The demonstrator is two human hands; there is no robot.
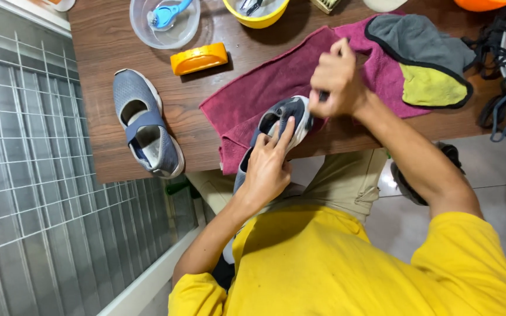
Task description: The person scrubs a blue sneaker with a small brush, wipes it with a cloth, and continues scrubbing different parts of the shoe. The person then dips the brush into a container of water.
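My left hand (267,167) grips a grey-blue shoe (282,120) held toe-up over the table's front edge. My right hand (336,79) is closed around a small dark tool, mostly hidden in the fist, with its tip at the shoe's toe. Under the shoe lies a magenta towel (276,79). A matching grey-blue shoe (144,123) rests on the wooden table (106,41) to the left, sole down.
A grey and yellow-green cloth (431,64) lies on the towel's right end. An orange soap box (199,58), a clear bowl (168,23) with a blue tool, and a yellow bowl (257,11) stand at the back. Dark laces (496,64) sit at far right. A tiled wall is left.
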